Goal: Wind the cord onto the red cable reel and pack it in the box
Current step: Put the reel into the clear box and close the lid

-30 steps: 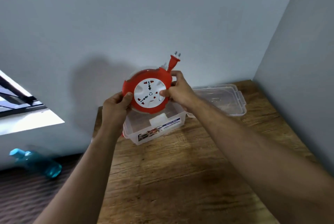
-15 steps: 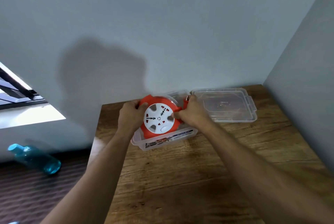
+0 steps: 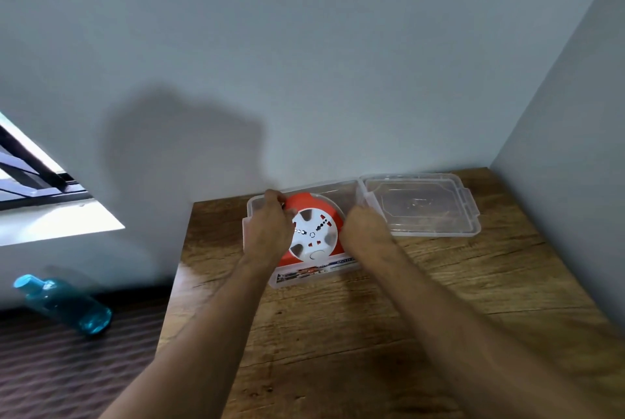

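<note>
Gripping the red cable reel (image 3: 313, 232) at opposite edges, fingers (image 3: 275, 197) of the left hand (image 3: 269, 232) curled over the far-left rim and those of the right hand (image 3: 367, 232) closed against the right rim, mostly hidden behind its own knuckles. Held tilted, white socket face (image 3: 314, 234) turned toward the camera, lower edge already down inside the clear plastic box (image 3: 304, 275) and upper edge above the box's far wall. Cord wound in, as far as can be told; no loose length showing, plug out of sight.

Judged rigid and hard-shelled, light enough for two hands without strain, smooth plastic likely to slide if pinched on the flat face. Best taken by the rim, as here, thumbs and fingers opposed across the disc, clear of the sockets and the round button near the lower edge. Snug fit likely: reel close to the box's width, so fingers apt to be caught between rim and wall when lowered flat. Thin box walls probably flexible, and liable to shift on the desk (image 3: 355, 334) under a sideways push.

Lying just right of the box, the clear lid (image 3: 422, 205), touching or nearly touching it, near the corner of the walls. Off the desk to the left, on the floor, a blue bottle (image 3: 64, 303) on its side.
</note>
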